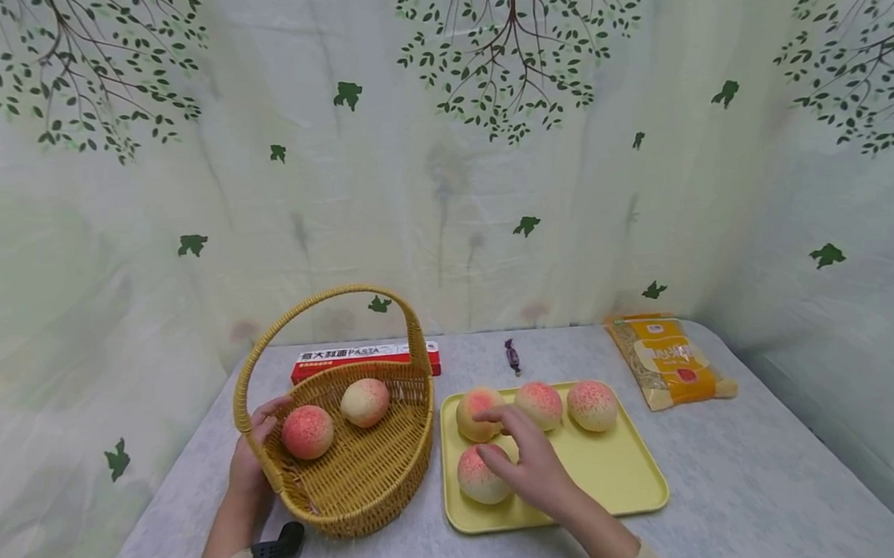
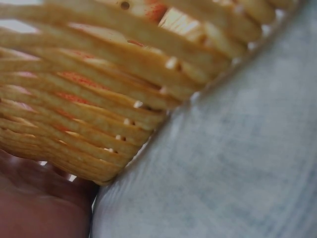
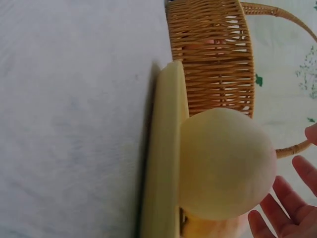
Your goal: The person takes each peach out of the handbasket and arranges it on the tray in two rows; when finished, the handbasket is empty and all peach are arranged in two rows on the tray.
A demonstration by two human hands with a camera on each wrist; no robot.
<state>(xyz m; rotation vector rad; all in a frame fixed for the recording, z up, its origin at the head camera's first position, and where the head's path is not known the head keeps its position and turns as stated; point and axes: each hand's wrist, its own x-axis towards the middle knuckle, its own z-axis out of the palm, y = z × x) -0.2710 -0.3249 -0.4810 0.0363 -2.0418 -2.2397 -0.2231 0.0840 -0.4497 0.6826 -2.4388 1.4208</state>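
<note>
My left hand [image 1: 254,454] holds the left side of a wicker basket [image 1: 366,482] with a tall arched handle. Its palm shows beside the weave in the left wrist view; the fingertips are partly hidden. Inside the basket lie a red-pink peach [image 1: 307,432] and a paler peach [image 1: 366,402]. My right hand [image 1: 536,466], fingers spread and holding nothing, hovers over a yellow tray [image 1: 613,480]. Beneath and beside its fingers are a front peach [image 1: 480,477] and a yellowish peach [image 1: 474,418]. Two more, a middle peach [image 1: 539,405] and a right peach [image 1: 592,406], sit along the tray's back.
Behind the basket lies a red and white pasta box [image 1: 428,361]. A small purple wrapped candy [image 1: 513,357] is beyond the tray. At the back right lies an orange and clear food bag [image 1: 668,361]. A leaf-printed curtain [image 1: 443,188] surrounds the grey tabletop [image 1: 763,482].
</note>
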